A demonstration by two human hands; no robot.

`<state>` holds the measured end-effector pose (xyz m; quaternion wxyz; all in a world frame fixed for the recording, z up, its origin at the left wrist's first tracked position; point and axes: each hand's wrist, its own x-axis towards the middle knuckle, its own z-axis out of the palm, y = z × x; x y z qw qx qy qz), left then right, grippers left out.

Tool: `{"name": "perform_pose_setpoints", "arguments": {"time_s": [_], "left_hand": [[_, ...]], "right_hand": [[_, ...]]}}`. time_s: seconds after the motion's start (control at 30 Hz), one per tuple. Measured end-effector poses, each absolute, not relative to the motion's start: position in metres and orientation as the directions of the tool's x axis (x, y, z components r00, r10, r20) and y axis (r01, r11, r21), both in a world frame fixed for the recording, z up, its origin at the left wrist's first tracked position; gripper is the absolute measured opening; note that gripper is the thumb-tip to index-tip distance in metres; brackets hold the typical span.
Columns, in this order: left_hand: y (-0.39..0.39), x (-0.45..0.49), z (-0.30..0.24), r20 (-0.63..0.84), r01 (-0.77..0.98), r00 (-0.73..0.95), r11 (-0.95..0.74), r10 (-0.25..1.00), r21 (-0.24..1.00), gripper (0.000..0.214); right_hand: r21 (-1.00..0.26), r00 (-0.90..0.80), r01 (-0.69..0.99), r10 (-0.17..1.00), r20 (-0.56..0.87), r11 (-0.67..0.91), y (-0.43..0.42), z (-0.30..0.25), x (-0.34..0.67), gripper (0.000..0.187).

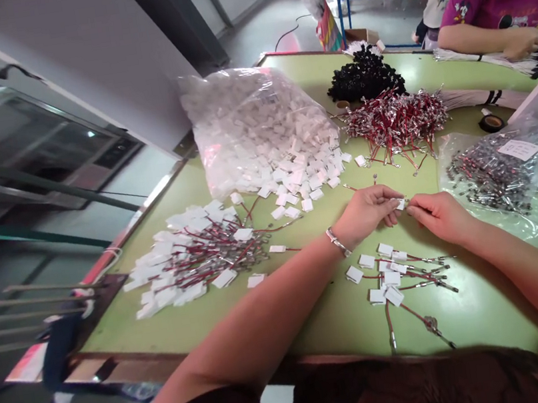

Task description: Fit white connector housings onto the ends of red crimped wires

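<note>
My left hand [369, 213] pinches a small white plastic connector housing [401, 204] over the green table. Close beside it, the fingertips of my right hand [437, 215] are pressed together on a small metal wire terminal at the housing's right end; most of its wire is hidden by the fingers. In front of my hands lies a small group of white housings [390, 279] with short red wires and metal ends. To the left of my left arm spreads a bigger pile of housings with red wires [196, 253].
A clear bag of white housings [257, 122] spills onto the table [316, 315]. Behind my hands lie red terminal wires [396, 122] and black connectors [364, 76]. A bag of metal parts [491, 168] and a tape roll [491, 122] are right. Opposite, a person [497, 6] handles white wires.
</note>
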<state>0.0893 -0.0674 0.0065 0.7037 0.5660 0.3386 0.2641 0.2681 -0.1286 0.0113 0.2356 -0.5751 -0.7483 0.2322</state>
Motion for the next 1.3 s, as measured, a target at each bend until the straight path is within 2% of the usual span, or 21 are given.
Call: {"name": "perform_pose_setpoints", "arguments": {"time_s": [0.1, 0.27, 0.3, 0.37, 0.43, 0.5, 0.57, 0.67, 0.7, 0.77, 0.83, 0.9, 0.97, 1.03, 1.17, 1.3], "left_hand": [[-0.068, 0.089, 0.002, -0.175, 0.015, 0.647, 0.218, 0.742, 0.976, 0.009], [-0.070, 0.090, 0.001, -0.197, 0.090, 0.680, 0.187, 0.706, 0.978, 0.015], [-0.069, 0.088, 0.004, -0.188, 0.143, 0.693, 0.124, 0.696, 0.982, 0.015], [-0.060, 0.081, 0.012, -0.106, 0.267, 0.682, -0.110, 0.724, 0.958, 0.015], [-0.046, 0.070, 0.020, 0.069, 0.415, 0.576, -0.364, 0.815, 0.834, 0.022], [-0.029, 0.058, 0.025, 0.216, 0.623, 0.366, -0.411, 0.905, 0.666, 0.025], [-0.017, 0.047, 0.025, 0.203, 0.813, 0.254, -0.323, 0.946, 0.486, 0.022], [-0.010, 0.040, 0.018, 0.081, 0.932, 0.246, -0.259, 0.966, 0.252, 0.021], [-0.010, 0.040, 0.015, 0.066, 0.942, 0.257, -0.265, 0.964, 0.204, 0.022], [-0.011, 0.041, 0.011, 0.070, 0.948, 0.278, -0.285, 0.958, 0.144, 0.025], [-0.012, 0.044, 0.008, 0.064, 0.942, 0.305, -0.311, 0.950, 0.124, 0.025], [-0.010, 0.045, 0.008, 0.050, 0.931, 0.338, -0.342, 0.940, 0.130, 0.026], [-0.009, 0.045, 0.007, 0.052, 0.919, 0.358, -0.362, 0.932, 0.156, 0.028], [-0.008, 0.045, 0.007, 0.052, 0.911, 0.364, -0.367, 0.930, 0.189, 0.029], [-0.010, 0.045, 0.005, 0.095, 0.890, 0.366, -0.377, 0.926, 0.254, 0.027], [-0.008, 0.042, 0.004, 0.141, 0.855, 0.375, -0.400, 0.916, 0.331, 0.023]], "right_hand": [[-0.635, -0.268, 0.722, 0.957, 0.108, 0.274, -0.129, 0.007, 0.265, 0.029], [-0.627, -0.241, 0.740, 0.966, 0.088, 0.242, -0.130, 0.005, 0.267, 0.030], [-0.613, -0.247, 0.752, 0.966, 0.077, 0.241, -0.131, 0.006, 0.268, 0.030], [-0.588, -0.257, 0.771, 0.964, 0.067, 0.247, -0.133, 0.010, 0.270, 0.031], [-0.565, -0.277, 0.779, 0.958, 0.077, 0.271, -0.135, 0.013, 0.268, 0.029], [-0.513, -0.328, 0.798, 0.942, 0.071, 0.317, -0.139, 0.015, 0.262, 0.027], [-0.465, -0.435, 0.792, 0.900, 0.023, 0.395, -0.144, 0.015, 0.253, 0.024], [-0.470, -0.606, 0.710, 0.795, -0.029, 0.524, -0.146, 0.017, 0.247, 0.025], [-0.458, -0.611, 0.708, 0.792, -0.013, 0.538, -0.145, 0.020, 0.249, 0.028], [-0.371, -0.503, 0.794, 0.863, 0.043, 0.482, -0.138, 0.028, 0.264, 0.034], [-0.256, -0.312, 0.911, 0.946, 0.084, 0.323, -0.129, 0.040, 0.291, 0.034], [-0.197, -0.144, 0.969, 0.988, 0.054, 0.152, -0.119, 0.051, 0.324, 0.025], [-0.128, -0.074, 0.989, 0.997, -0.002, 0.073, -0.113, 0.058, 0.354, 0.015], [-0.085, -0.093, 0.992, 0.994, -0.062, 0.088, -0.109, 0.057, 0.372, 0.013], [0.003, -0.169, 0.986, 0.982, -0.082, 0.169, -0.103, 0.040, 0.375, 0.019], [0.019, -0.237, 0.971, 0.967, -0.095, 0.239, -0.101, 0.030, 0.368, 0.015]]}}
